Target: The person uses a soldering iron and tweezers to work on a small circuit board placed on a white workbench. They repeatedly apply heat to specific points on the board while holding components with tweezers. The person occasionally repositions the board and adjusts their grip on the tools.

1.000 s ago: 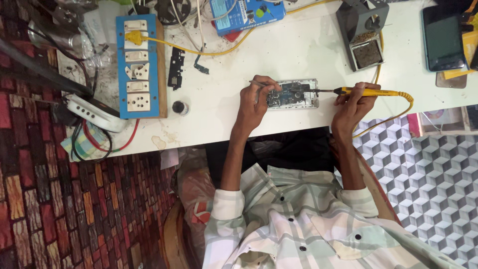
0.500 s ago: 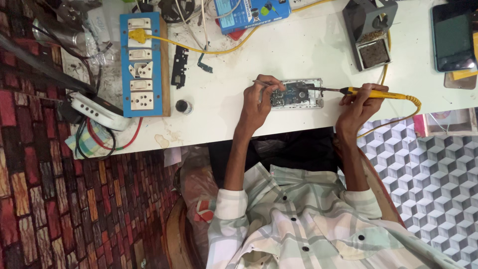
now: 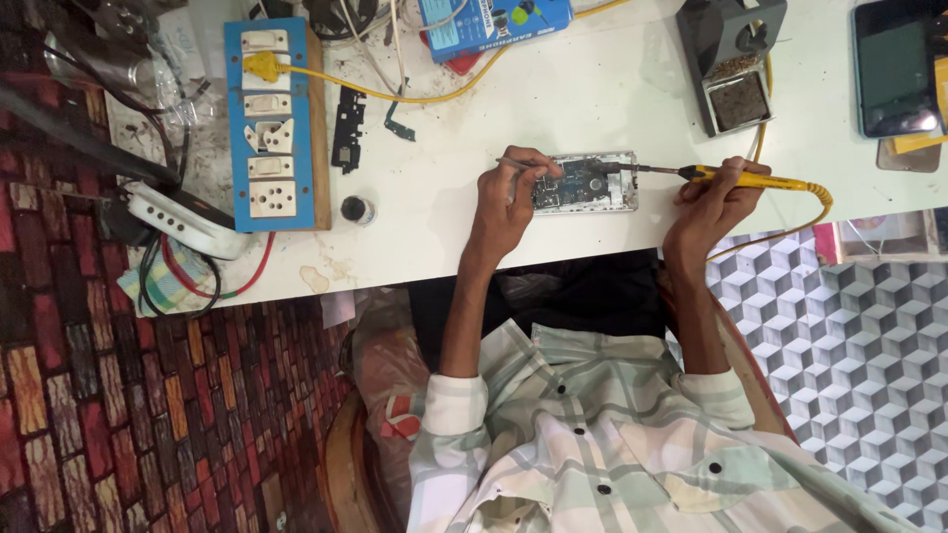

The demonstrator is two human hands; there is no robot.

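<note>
An opened phone [image 3: 585, 184] with its circuit board showing lies on the white table [image 3: 553, 89]. My left hand [image 3: 506, 202] rests at its left end and pinches thin metal tweezers [image 3: 526, 165] whose points reach over the board. My right hand [image 3: 713, 195] grips a yellow-handled soldering iron [image 3: 736, 178], held level, with its tip touching the right part of the board. A yellow cable [image 3: 802, 222] trails from the iron off the table edge.
A blue switch-and-socket board [image 3: 273, 123] with a yellow plug lies at the left, beside a white power strip [image 3: 183, 219] and a small black pot [image 3: 356, 209]. A soldering iron stand [image 3: 733, 61] and a dark phone [image 3: 897, 67] sit at the back right. Loose parts [image 3: 348, 126] lie nearby.
Both hands stay on the phone. The view has shifted slightly; the iron's tip and the tweezers remain at the board.
</note>
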